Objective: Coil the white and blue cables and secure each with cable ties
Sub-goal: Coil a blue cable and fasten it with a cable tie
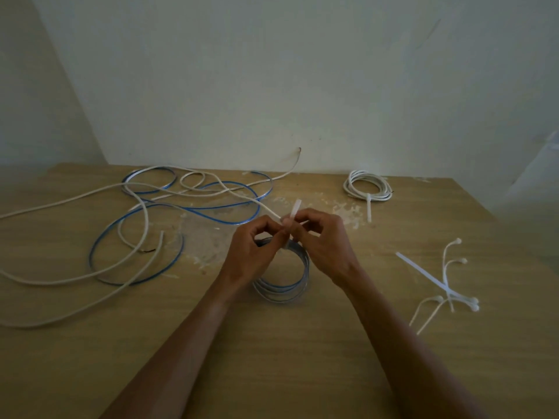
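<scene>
Hands: left hand (pixel 252 252) and right hand (pixel 325 246), each grip pinching a cable tie (pixel 294 213) at the top of the blue coil (pixel 282 285).
Bench (pixel 272 358): spare ties (pixel 444 285) right.
Far: loose cables (pixel 145 225) left; tied white coil (pixel 367 186) right.

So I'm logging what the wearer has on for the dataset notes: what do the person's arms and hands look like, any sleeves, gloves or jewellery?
Both forearms are bare right down to the bottom edge of the picture, with no sleeve in view. The left hand and right hand are ungloved. No watch, bracelet or ring shows, though the dim light could hide a thin ring.
</scene>
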Motion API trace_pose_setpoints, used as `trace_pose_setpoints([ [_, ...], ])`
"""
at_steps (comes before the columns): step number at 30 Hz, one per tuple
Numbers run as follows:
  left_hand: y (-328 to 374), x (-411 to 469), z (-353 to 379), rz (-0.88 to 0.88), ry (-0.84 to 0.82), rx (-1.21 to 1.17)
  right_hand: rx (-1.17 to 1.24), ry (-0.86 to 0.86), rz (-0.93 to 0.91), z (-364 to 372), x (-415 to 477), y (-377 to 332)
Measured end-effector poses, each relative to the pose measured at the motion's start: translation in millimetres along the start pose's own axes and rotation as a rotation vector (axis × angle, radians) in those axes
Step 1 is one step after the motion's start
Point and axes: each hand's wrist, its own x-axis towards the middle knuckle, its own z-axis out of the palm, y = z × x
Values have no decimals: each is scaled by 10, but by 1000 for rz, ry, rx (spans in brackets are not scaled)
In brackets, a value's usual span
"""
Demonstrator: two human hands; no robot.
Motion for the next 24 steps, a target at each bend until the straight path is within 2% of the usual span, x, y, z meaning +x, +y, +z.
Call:
trace_pose_setpoints([
  [5,61,5,89,-18,-54,-79,-43,210,-48,-21,0,35],
  [11,165,53,223,-62,-88,-140,-4,344,-1,-38,7,-17],
  [14,135,6,205,-67,-87,-107,-12,311,26,-14,11,32],
  [19,54,-24,65,-65,8,-125,-28,155,-45,-33,152,-78],
  [24,-8,41,22,-35,87,-137,90,165,-69,-60,180,-97],
])
